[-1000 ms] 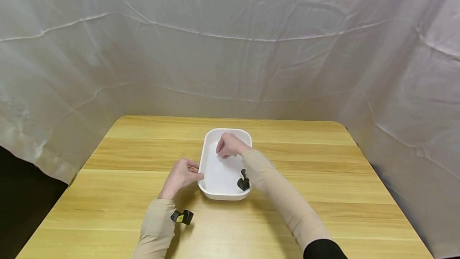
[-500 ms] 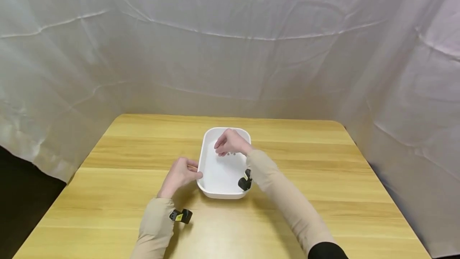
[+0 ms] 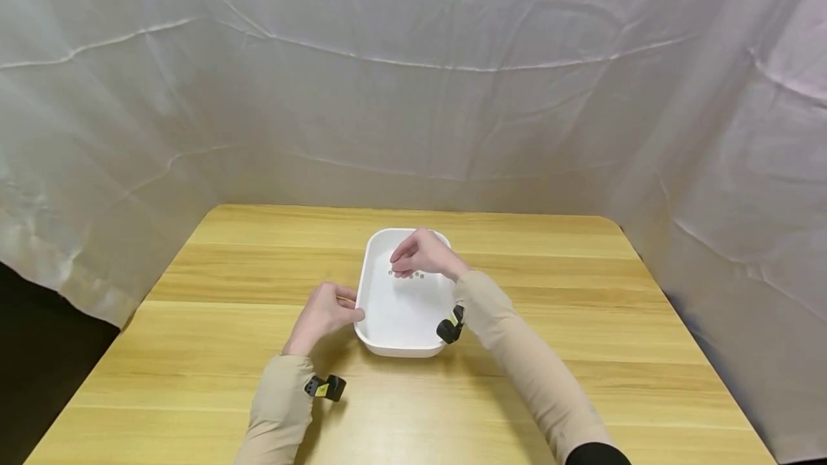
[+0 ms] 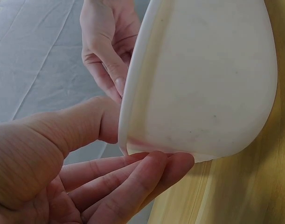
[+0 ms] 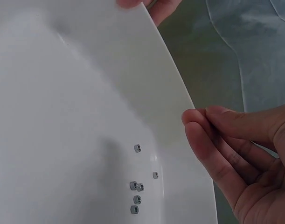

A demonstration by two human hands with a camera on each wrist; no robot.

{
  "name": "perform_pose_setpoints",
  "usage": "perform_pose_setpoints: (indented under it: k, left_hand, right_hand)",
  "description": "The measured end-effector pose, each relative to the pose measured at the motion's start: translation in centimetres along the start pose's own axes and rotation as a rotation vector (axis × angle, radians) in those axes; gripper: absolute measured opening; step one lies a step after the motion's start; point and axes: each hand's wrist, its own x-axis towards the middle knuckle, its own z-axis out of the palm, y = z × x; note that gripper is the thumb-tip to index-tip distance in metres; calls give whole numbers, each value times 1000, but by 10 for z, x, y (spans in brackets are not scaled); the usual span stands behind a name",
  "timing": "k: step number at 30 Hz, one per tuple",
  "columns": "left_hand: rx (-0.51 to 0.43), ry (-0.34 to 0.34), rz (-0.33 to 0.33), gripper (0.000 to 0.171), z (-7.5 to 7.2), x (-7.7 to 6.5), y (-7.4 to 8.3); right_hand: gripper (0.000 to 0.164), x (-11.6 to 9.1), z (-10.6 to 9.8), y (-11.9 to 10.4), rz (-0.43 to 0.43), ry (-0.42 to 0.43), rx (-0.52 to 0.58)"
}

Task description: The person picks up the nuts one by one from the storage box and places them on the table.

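Note:
A white plastic tray (image 3: 402,321) lies on the table. My left hand (image 3: 325,318) holds its left side, thumb at the rim and fingers along the outer wall (image 4: 203,84). Over the far half of the tray is my right hand (image 3: 426,252); its thumb meets the index finger and the other fingers curl inward in the right wrist view. I cannot tell whether anything small sits between those fingertips. Below it, several small metal nuts (image 5: 137,199) are scattered on the tray floor, two of them touching.
The wooden table (image 3: 549,293) extends around the tray on all sides. Pale grey cloth (image 3: 413,113) hangs behind and at both sides. Each wrist carries a small black camera, such as the left one (image 3: 334,387).
My right hand has risen and drifted right over the tray, uncovering several nuts beneath it. My left hand keeps its hold on the tray's side.

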Motion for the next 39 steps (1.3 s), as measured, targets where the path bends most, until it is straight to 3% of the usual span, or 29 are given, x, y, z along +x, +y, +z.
perform_pose_setpoints:
  k: [22, 39]
  left_hand:
    - [9, 6, 3, 37, 1, 2, -4]
    - [23, 13, 13, 38, 0, 2, -3]
  right_hand:
    - [23, -23, -10, 18, -51, 79, 252]
    - [28, -46, -23, 42, -91, 190, 345]
